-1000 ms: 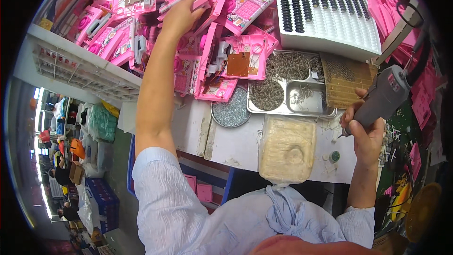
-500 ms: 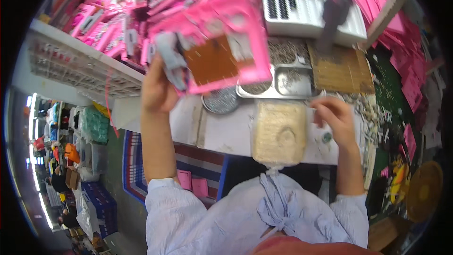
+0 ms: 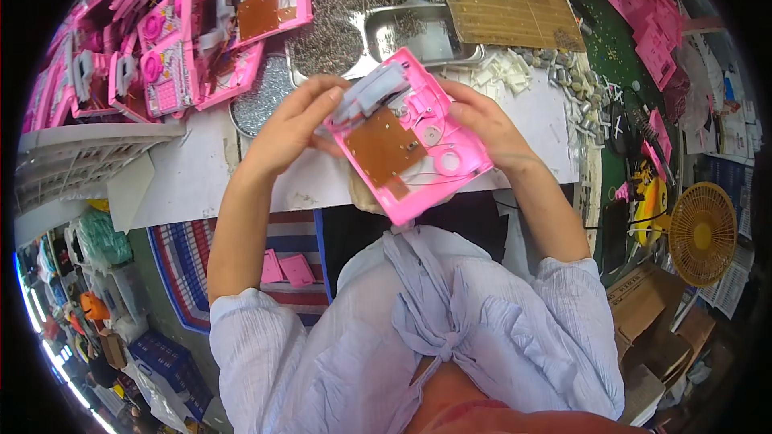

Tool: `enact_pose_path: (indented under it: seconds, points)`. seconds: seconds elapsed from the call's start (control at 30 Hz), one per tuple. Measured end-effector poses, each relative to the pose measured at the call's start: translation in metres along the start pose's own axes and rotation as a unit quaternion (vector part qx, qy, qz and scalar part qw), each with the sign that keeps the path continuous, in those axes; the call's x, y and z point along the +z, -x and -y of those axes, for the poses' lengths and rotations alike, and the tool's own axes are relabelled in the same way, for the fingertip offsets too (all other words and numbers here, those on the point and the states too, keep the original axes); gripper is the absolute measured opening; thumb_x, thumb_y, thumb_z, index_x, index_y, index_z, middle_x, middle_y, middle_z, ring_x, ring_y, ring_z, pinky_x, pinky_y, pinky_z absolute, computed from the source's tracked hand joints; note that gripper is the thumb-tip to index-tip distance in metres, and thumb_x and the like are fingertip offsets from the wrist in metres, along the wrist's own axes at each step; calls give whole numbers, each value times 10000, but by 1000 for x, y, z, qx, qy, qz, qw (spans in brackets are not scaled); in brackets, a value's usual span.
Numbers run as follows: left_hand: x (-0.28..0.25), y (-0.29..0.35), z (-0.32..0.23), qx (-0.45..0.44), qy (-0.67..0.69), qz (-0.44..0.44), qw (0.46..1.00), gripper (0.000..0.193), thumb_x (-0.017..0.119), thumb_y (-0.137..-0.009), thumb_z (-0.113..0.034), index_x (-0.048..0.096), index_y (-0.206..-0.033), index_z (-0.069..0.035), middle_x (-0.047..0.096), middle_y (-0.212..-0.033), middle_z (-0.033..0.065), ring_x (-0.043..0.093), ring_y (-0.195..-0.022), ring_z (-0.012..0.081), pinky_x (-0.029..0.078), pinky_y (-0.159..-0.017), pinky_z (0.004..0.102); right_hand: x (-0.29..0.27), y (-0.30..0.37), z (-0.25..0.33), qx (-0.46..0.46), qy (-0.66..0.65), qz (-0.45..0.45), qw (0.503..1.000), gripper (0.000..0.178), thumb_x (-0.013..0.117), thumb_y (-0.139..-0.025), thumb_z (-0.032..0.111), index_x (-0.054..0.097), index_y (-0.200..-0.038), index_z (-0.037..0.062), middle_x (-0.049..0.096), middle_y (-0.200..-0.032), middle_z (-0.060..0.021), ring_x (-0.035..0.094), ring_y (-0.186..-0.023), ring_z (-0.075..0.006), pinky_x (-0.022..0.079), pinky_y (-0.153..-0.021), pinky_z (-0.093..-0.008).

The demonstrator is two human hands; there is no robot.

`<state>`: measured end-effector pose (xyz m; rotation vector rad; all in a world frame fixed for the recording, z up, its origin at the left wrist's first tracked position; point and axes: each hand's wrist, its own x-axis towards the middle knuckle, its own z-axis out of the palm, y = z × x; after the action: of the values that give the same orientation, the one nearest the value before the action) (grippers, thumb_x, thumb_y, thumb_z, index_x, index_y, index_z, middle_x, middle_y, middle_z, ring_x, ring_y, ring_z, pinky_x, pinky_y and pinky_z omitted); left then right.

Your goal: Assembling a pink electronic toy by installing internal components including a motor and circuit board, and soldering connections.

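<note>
A pink plastic toy housing [image 3: 462, 162] is tilted in front of me, its inside facing up. In it are a brown circuit board [image 3: 382, 145], a grey plastic part [image 3: 378, 90], thin wires and a small round metal disc. My left hand [image 3: 299, 122] grips the housing's left side by the grey part, some fingertips hidden beneath. On the opposite edge, my right hand [image 3: 489, 124] is closed around the pink rim, its fingers partly hidden. Under the housing only a sliver of a cream-coloured pad [image 3: 363, 194] shows.
A heap of similar pink housings [image 3: 173, 48] fills the far left. Beyond my hands stand a metal tray [image 3: 371, 40] of screws and a round dish [image 3: 256, 104] of small metal pieces. White plastic pieces [image 3: 503, 71] lie to the right, near a cardboard sheet [image 3: 507, 0].
The housing has come from the far left, in my left hand, to close in front of me. My right hand has moved over and taken hold of it. The view has shifted.
</note>
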<state>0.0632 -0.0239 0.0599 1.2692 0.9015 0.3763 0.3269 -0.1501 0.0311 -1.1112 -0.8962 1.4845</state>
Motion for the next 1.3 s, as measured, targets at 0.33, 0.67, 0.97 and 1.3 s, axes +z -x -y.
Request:
enact_pose_path:
  seconds: [0.33, 0.67, 0.97, 1.3]
  points:
    - [57, 42, 46, 335, -455, -23, 824, 431, 776, -796, -178, 656, -1192, -56, 631, -1235, 110, 581, -1136, 323, 436, -985, 453, 10, 17, -11, -229, 610, -119, 749, 251, 751, -761, 114, 741, -1012, 101, 606, -900, -63, 569, -860, -271, 505, -703, -387]
    - [61, 43, 68, 324, -463, -63, 823, 463, 784, -788, -162, 677, -1229, -70, 637, -1291, 87, 561, -1172, 325, 420, -1035, 457, 17, -11, -5, -286, 593, -23, 753, 193, 772, -741, 126, 752, -932, 109, 609, -822, -24, 584, -814, -252, 473, -694, -381]
    - [59, 44, 71, 331, -438, -72, 833, 460, 778, -772, -145, 676, -1215, -68, 639, -1297, 82, 562, -1169, 323, 421, -1027, 454, 18, -3, -18, -264, 648, -38, 714, 226, 765, -739, 149, 769, -963, 122, 597, -821, -3, 572, -831, -241, 440, -719, -387]
    - [57, 41, 64, 326, -458, -45, 826, 545, 784, -784, -242, 631, -1275, -62, 620, -1245, 102, 570, -1150, 316, 424, -995, 447, 8, -8, 4, -216, 623, 62, 750, 274, 737, -757, 127, 763, -1028, 94, 623, -871, -41, 583, -840, -277, 488, -726, -406]
